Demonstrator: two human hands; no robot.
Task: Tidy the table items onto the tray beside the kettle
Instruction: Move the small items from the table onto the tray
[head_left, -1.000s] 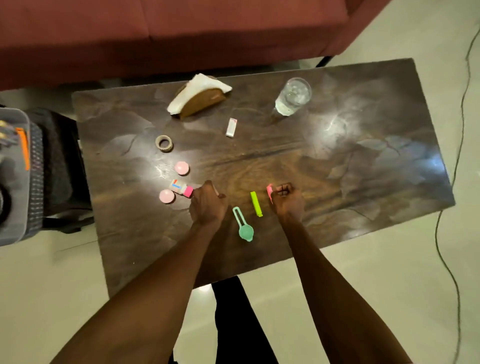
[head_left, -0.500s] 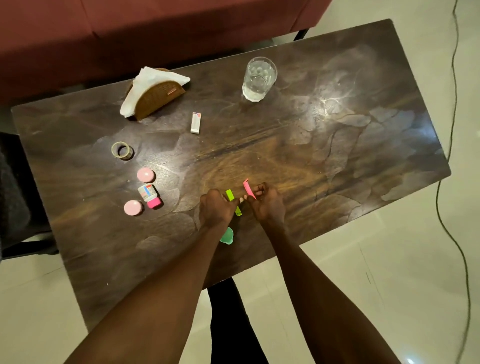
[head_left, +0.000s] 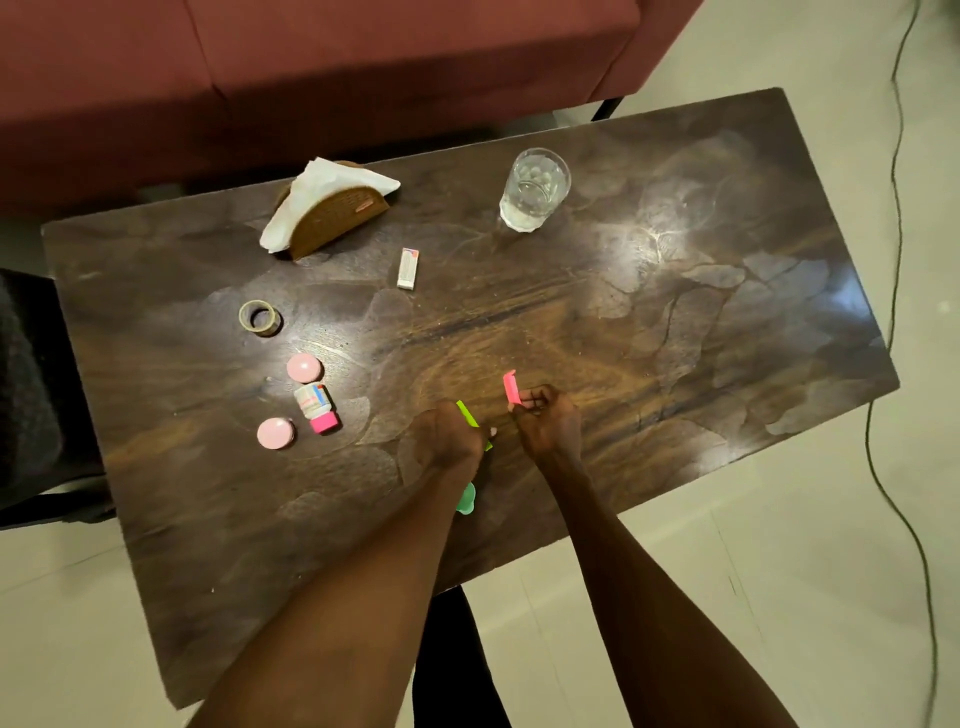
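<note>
Lifted now off the table (head_left: 675, 291): pink strip (head_left: 510, 387) pinched up in the right hand (head_left: 545, 423), standing clear of the wood. Left hand (head_left: 449, 434) curled over the green strip (head_left: 467, 414), apparently gripping it, though knuckles hide most of it. Both hands drawn closer together than a second ago, near the front edge. Teal clip (head_left: 466, 500) lying flat on the table, mostly hidden under the left wrist. Means two small items gathered, nothing carried off yet; tray and kettle out of view at this moment.

Counting what waits on the table: two pink round lids (head_left: 304, 368), one either side of one small bottle (head_left: 315, 406) with a pink cap, lying on its side at left. One tape roll (head_left: 259, 317) just beyond them. One small white box (head_left: 408, 268) mid-table. One napkin holder (head_left: 332, 210) with white napkins at far left. One glass (head_left: 535, 188) of water at the far edge. Plenty left to clear.
</note>
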